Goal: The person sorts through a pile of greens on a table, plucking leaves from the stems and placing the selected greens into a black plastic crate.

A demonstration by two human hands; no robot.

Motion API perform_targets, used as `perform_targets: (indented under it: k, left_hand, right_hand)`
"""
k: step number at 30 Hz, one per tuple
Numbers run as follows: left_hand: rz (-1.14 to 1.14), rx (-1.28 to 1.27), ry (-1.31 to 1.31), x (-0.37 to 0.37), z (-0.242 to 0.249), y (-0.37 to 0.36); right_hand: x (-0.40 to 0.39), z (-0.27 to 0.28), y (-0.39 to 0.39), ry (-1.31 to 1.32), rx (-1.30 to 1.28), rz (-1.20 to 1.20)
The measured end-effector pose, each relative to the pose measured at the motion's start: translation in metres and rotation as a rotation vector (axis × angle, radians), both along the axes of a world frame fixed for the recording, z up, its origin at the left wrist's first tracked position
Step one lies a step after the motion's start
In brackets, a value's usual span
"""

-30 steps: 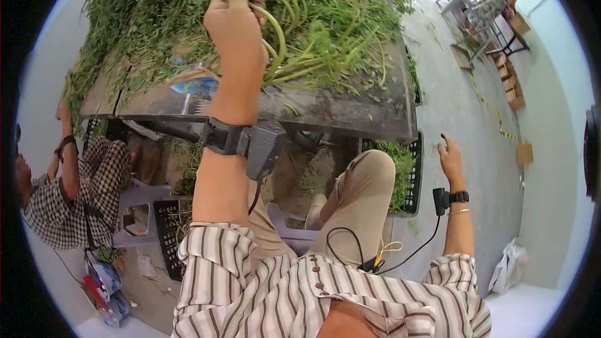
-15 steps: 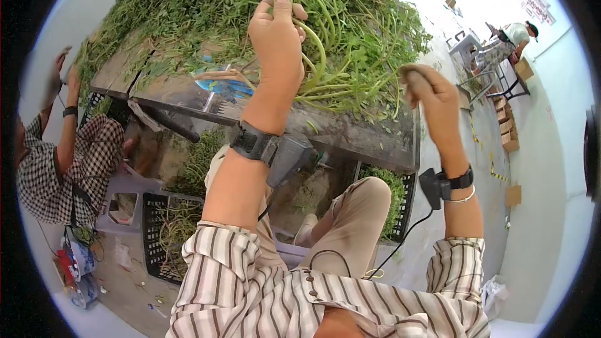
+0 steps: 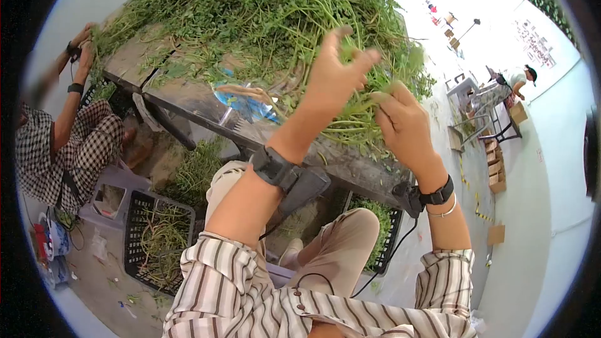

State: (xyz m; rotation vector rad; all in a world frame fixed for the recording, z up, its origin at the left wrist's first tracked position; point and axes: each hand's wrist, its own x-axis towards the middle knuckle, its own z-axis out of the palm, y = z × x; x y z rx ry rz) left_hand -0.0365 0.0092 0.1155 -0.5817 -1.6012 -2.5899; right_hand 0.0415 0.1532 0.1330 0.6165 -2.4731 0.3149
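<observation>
- Held the left hand (image 3: 338, 81) raised over the near right part of the pile of leafy greens (image 3: 250, 25), with thumb and fingers spread and the grip open; could not tell through the blur of any contact with the leaves beneath.
- Brought the right hand (image 3: 405, 126) just beside the left, with fingers bent inward against the green stems (image 3: 350, 122); could not tell from the blurred fingertips how far closed the grip was or of any stem pinched in it.
- Had the pile heaped across the tabletop (image 3: 188, 97), with loose stems spread near its front edge, beneath and between both hands.
- Had a piece of blue plastic (image 3: 244, 105) lying near the front edge, to the left of the left forearm.
- Wore a black strap with a dark device on each wrist, plus a thin bracelet (image 3: 446, 208) beside the right one.
- Had a black crate (image 3: 130, 238) of stems on the floor at the left and another black crate (image 3: 393, 241) of greens below the tabletop at the right.
- Sat near a person in a checkered shirt (image 3: 47, 156) at the left, with hands raised at the pile's edge.
</observation>
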Motion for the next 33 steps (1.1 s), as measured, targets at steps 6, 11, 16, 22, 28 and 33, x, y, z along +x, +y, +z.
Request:
perform_targets:
  k: [6,11,16,22,28,33]
  left_hand:
    - [-0.13,-0.336,0.056,-0.001,-0.021,0.018]
    - [-0.299,-0.499,0.065,-0.005,-0.022,0.015]
    - [-0.071,-0.573,0.257,-0.005,-0.03,0.022]
    - [-0.001,-0.447,0.273,0.0,-0.023,0.02]
    - [0.027,-0.321,0.199,-0.001,-0.023,0.016]
    - [0.092,-0.229,0.091,-0.002,-0.019,0.013]
  right_hand:
    - [-0.009,0.008,0.016,0.043,0.15,-0.154]
    - [-0.015,0.007,0.02,0.106,0.157,-0.089]
    - [-0.022,0.005,0.022,0.163,0.162,-0.012]
    - [-0.034,0.002,0.024,-0.262,-0.405,-0.107]
    - [-0.053,0.013,0.02,-0.464,-1.181,-0.077]
    - [-0.075,0.017,0.01,-0.613,-0.994,-0.041]
